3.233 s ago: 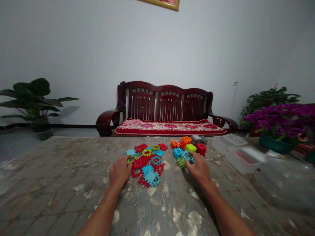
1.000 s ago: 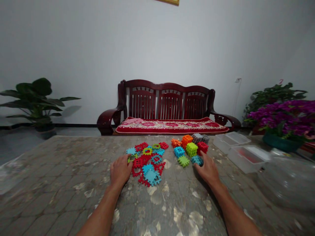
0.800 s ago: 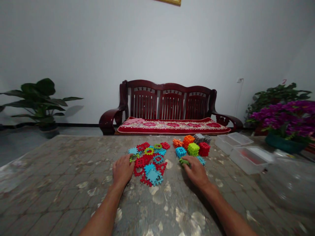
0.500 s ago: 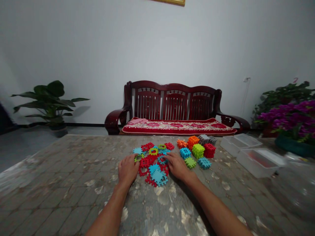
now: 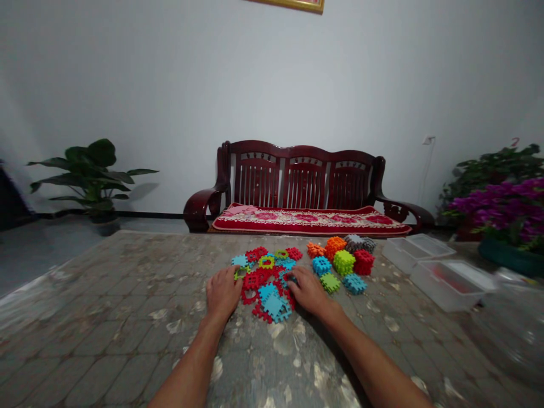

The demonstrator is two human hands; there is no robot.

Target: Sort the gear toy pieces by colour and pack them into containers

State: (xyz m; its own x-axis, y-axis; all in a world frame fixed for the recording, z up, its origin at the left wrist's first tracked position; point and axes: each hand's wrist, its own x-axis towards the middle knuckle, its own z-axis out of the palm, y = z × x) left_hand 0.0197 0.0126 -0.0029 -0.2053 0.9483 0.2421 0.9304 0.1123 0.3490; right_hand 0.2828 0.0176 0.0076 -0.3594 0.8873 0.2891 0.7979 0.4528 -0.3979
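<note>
A loose, overlapping pile of flat toothed puzzle tiles in red [image 5: 252,280], light blue [image 5: 274,305] and lime green [image 5: 267,262] lies on the table in front of me. My left hand [image 5: 223,290] rests at the pile's left edge, palm down. Its fingers touch or lie beside a green tile with a cut-out [image 5: 241,273]. At the opposite edge is my right hand [image 5: 309,289], with thumb and forefinger apart beside a blue tile [image 5: 284,276]. Neither hand visibly holds anything; some fingertips are hard to make out.
Sorted tile stacks stand right of the pile: orange [image 5: 335,247], grey [image 5: 355,242], red [image 5: 364,262], green [image 5: 343,262] and blue [image 5: 321,265]. Clear plastic boxes [image 5: 450,283] and a transparent bag [image 5: 512,323] lie farther right. A wooden bench [image 5: 304,187] stands beyond the patterned table [image 5: 127,317].
The whole view has shifted slightly. My right thumb and forefinger have spread a little at the blue tile. My left hand stays at the pile's left edge.
</note>
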